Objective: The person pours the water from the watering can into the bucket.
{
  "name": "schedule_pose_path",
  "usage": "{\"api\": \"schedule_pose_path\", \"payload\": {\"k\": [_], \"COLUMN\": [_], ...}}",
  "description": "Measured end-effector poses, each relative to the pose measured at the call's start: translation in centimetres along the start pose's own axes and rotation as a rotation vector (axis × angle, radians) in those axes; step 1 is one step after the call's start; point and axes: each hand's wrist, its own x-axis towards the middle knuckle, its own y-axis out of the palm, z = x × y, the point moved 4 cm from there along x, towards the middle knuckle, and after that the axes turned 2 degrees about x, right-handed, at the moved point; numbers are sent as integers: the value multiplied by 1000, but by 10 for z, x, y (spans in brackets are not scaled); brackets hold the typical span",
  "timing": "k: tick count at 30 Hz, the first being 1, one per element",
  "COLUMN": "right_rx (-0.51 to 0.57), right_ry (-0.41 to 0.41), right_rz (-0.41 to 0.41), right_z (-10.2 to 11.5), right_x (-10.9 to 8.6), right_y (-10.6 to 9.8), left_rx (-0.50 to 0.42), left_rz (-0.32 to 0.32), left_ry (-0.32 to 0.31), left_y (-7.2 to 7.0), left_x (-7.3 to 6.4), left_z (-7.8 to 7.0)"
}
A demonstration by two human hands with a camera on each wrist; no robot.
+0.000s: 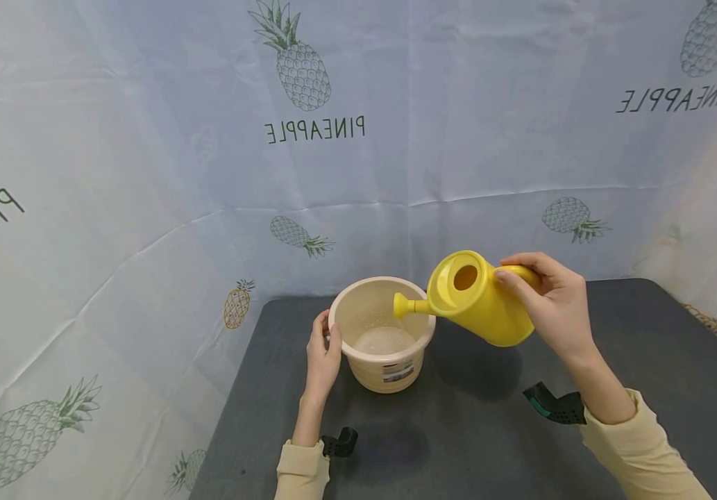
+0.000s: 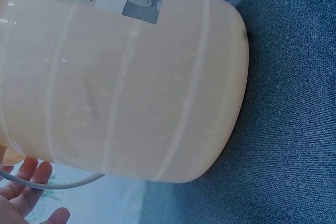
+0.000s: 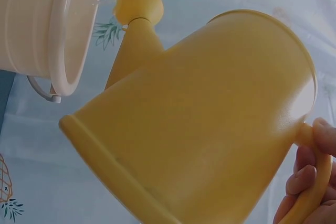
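A cream plastic bucket with a printed label stands upright on the dark table. My left hand is at its left side, fingertips at the wall just under the rim. In the left wrist view, the bucket's thin wire handle crosses in front of my loosely bent fingers, thumb apart. My right hand grips the handle of a yellow watering can, held tilted above the table. Its spout head hangs over the bucket's opening. A thin clear streak leaves the spout head in the right wrist view.
The dark table runs under both forearms. Behind and to the left hangs a pale curtain printed with pineapples. Each wrist wears a black strap mount, such as the right one.
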Motion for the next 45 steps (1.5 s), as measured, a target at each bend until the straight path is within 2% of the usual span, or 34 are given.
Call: {"api": "schedule_pose_path", "payload": {"k": [14, 20, 28, 45], "right_rx": [7, 25, 21, 10], "right_ry": [1, 28, -1, 4], "right_rz": [4, -18, -1, -3], "right_z": [1, 0, 0, 0], "right_x": [2, 2, 4, 2], "right_y": [2, 2, 2, 1], "left_rx": [-3, 2, -7, 0], "left_rz": [-6, -2, 2, 2], "left_ry": [18, 9, 8, 5], "left_y": [0, -1, 0, 0], "left_x": [1, 2, 4, 3], "left_z": [1, 2, 3, 4]}}
